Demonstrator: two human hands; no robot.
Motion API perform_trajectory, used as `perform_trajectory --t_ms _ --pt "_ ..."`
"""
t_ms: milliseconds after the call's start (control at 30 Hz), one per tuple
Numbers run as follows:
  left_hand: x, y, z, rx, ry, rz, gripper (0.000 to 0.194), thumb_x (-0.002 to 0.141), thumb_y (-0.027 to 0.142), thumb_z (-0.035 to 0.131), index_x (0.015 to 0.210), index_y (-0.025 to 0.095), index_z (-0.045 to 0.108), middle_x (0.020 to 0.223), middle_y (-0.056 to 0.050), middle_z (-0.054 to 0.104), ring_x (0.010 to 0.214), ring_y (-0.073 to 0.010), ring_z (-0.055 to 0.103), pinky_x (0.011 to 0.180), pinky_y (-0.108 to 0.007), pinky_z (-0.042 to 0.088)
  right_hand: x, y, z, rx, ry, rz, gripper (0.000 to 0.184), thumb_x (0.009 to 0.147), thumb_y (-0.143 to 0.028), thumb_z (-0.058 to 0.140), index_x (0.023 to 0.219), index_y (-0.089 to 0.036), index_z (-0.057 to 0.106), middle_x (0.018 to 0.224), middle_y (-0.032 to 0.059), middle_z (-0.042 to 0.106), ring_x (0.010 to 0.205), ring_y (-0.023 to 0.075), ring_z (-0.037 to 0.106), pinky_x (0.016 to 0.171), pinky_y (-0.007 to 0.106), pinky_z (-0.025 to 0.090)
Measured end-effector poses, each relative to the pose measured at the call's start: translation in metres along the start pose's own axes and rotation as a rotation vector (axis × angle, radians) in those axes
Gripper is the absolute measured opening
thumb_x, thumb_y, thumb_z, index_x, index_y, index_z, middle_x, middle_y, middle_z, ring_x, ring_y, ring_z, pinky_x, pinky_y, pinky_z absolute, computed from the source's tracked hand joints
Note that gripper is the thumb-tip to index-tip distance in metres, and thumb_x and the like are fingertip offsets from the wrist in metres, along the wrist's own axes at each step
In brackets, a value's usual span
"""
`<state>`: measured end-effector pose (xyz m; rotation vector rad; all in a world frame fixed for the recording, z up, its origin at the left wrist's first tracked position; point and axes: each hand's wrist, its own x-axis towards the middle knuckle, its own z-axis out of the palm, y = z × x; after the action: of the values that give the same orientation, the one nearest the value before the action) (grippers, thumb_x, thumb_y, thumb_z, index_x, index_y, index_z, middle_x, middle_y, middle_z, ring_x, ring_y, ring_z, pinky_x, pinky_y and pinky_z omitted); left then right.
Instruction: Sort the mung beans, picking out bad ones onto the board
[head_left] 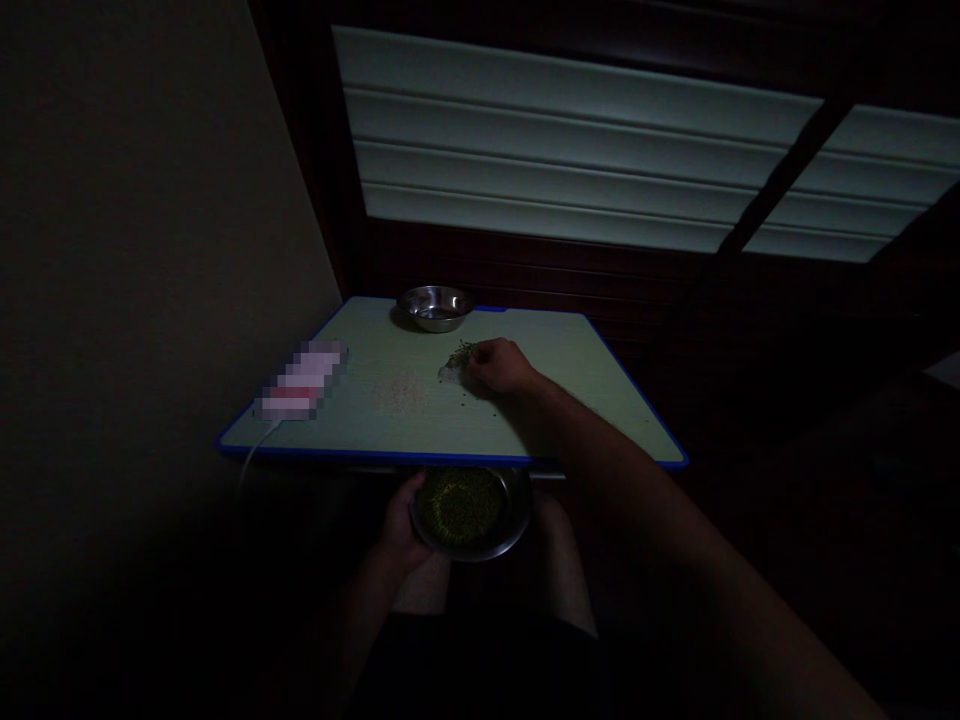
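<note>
My left hand grips the left rim of a metal bowl, just below the table's front edge. In this bowl lies a heap of small green grains that look like mung beans. Over the table my right hand is closed, fingertips pinched and pointing left; what they hold, if anything, is hidden. Against those fingertips is a small pile of green grains, with a pale, clear-looking piece beside it, perhaps plastic. A few dark grains lie scattered nearby. Pale grains like rice are spread thinly to the left.
An empty-looking metal bowl stands at the back of the blue-edged table. On the left lies a blurred-out phone-like device with a white cable hanging over the edge. Behind is a dark-framed slatted panel; the room is dim.
</note>
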<state>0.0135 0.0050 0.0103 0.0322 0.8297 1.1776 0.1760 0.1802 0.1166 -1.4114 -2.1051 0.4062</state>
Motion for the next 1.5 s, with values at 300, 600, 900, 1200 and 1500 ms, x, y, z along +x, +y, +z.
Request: perform_trajectory --t_ms 300,600,900,1200,1500 --pt "0.004 0.0 -0.006 -0.019 -0.034 -0.009 0.02 0.079 0.025 0.056 0.088 0.014 0.071 0.076 -0.008 0.076 0.09 -0.0284 0.071 0.092 -0.045 0.049 0.004 0.004 -0.005 0.164 -0.161 -0.054 0.009 0.068 -0.022 0.061 0.071 -0.014 0.065 0.062 -0.0021 0.06 0.057 0.0085 0.048 0.058 0.021 0.036" --pt "0.006 0.0 -0.008 -0.034 -0.036 -0.004 0.02 0.079 0.024 0.057 0.088 0.014 0.071 0.078 -0.008 0.076 0.089 -0.0278 0.071 0.092 -0.045 0.049 0.004 -0.005 -0.008 0.228 -0.193 -0.126 0.007 0.067 -0.019 0.063 0.071 -0.014 0.064 0.066 -0.0013 0.062 0.061 0.0087 0.05 0.061 0.021 0.037" --pt "0.003 0.001 -0.006 -0.016 -0.06 0.006 0.018 0.081 0.025 0.057 0.081 0.014 0.071 0.074 -0.007 0.076 0.085 -0.0268 0.071 0.091 -0.043 0.05 0.004 0.0 -0.02 0.238 -0.293 -0.158 0.006 0.068 -0.02 0.063 0.071 -0.014 0.065 0.064 -0.0019 0.061 0.062 0.0094 0.05 0.064 0.023 0.037" --pt "0.004 0.001 -0.006 -0.023 -0.015 0.008 0.018 0.081 0.024 0.056 0.082 0.013 0.07 0.072 -0.007 0.075 0.082 -0.0264 0.072 0.089 -0.044 0.051 0.004 -0.006 -0.011 0.232 -0.292 -0.197 0.009 0.071 -0.02 0.063 0.075 -0.013 0.066 0.07 -0.0011 0.063 0.065 0.0092 0.051 0.066 0.023 0.038" --pt "0.005 0.001 -0.007 -0.039 0.002 -0.009 0.018 0.082 0.023 0.055 0.081 0.013 0.07 0.073 -0.007 0.076 0.077 -0.0246 0.072 0.088 -0.042 0.051 0.005 -0.01 -0.01 0.232 -0.347 -0.238 0.008 0.071 -0.019 0.063 0.076 -0.013 0.066 0.07 -0.0013 0.062 0.067 0.0094 0.052 0.067 0.023 0.038"
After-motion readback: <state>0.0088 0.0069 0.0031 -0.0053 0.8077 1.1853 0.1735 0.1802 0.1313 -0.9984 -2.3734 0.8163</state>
